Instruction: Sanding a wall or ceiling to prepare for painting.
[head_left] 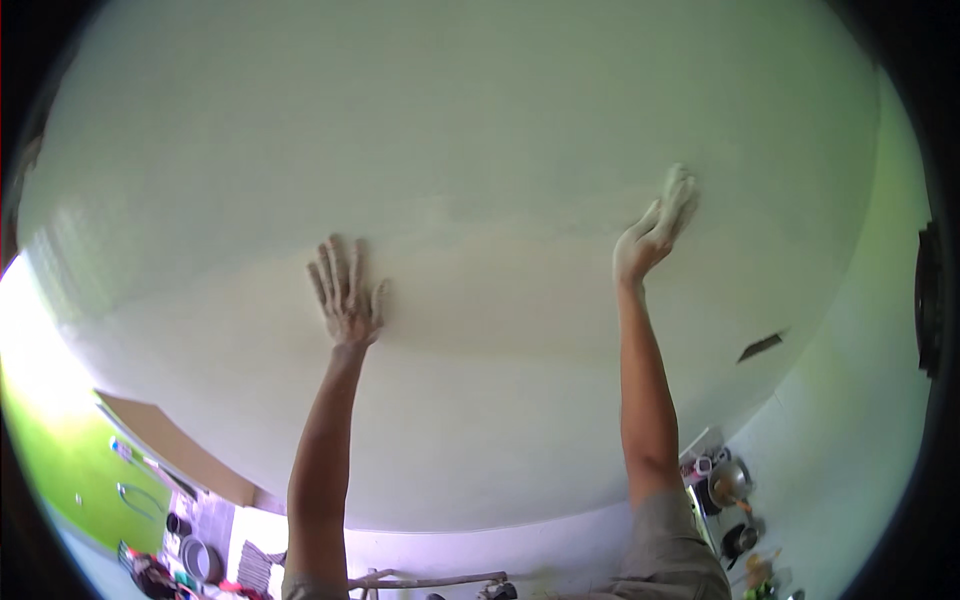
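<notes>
Before me spreads a large pale plastered surface (480, 420), and both my arms reach up to it. My left hand (346, 295) lies flat on it, empty, its spread fingers pointing up and its skin dusty. Higher and to the right is my right hand (655, 225), coated in white powder. It is turned on its side against the surface, with the fingers pressed together and the thumb close to them. Whatever lies between its fingers and the surface is hidden. Uneven smears and patches show between the two hands.
A small dark slot (760, 347) breaks the surface at right. Metal pots (733, 482) and other kitchenware crowd the lower right. At lower left are a brown panel (180, 445), a green wall (75, 440) and a round basin (201, 558). A wooden pole (440, 581) crosses the bottom.
</notes>
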